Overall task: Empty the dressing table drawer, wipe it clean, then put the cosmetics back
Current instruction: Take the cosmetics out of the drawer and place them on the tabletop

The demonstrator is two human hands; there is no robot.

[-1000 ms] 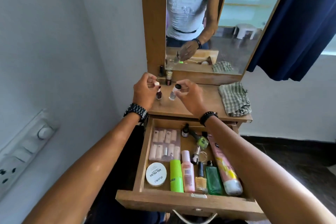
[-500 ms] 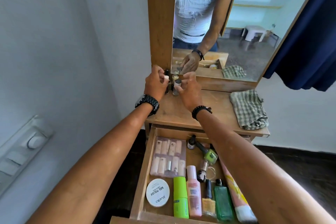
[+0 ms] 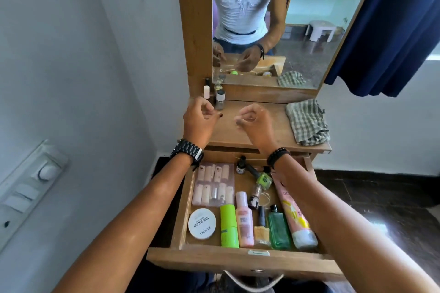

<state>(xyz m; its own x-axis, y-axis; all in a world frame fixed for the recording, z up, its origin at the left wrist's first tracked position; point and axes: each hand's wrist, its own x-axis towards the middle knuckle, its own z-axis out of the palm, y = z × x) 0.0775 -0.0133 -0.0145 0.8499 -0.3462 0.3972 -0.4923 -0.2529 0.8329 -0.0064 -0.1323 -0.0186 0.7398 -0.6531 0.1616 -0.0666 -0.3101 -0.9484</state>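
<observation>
The wooden drawer [image 3: 238, 260] is pulled out and holds several cosmetics: a pack of false nails [image 3: 213, 184], a round white tin [image 3: 202, 223], a green tube [image 3: 229, 226], a pink bottle [image 3: 244, 220], a green glass bottle [image 3: 278, 228], a pink-and-yellow tube [image 3: 294, 214] and a green nail polish [image 3: 263, 179]. Small bottles stand at the back left of the table top [image 3: 262, 133], among them a white-capped one [image 3: 206, 92] and a grey-capped one [image 3: 220, 100]. My left hand [image 3: 200, 123] and right hand [image 3: 256, 123] hover over the table top, fingers loosely curled, holding nothing.
A checked cloth [image 3: 307, 122] lies crumpled on the right of the table top. The mirror [image 3: 309, 31] rises behind it. A dark blue curtain [image 3: 392, 31] hangs at the right, and a switch panel [image 3: 28, 188] sits on the left wall.
Both hands carried small bottles to the back left corner by the mirror, set them down and let go. The hands have drawn back toward me, empty.
</observation>
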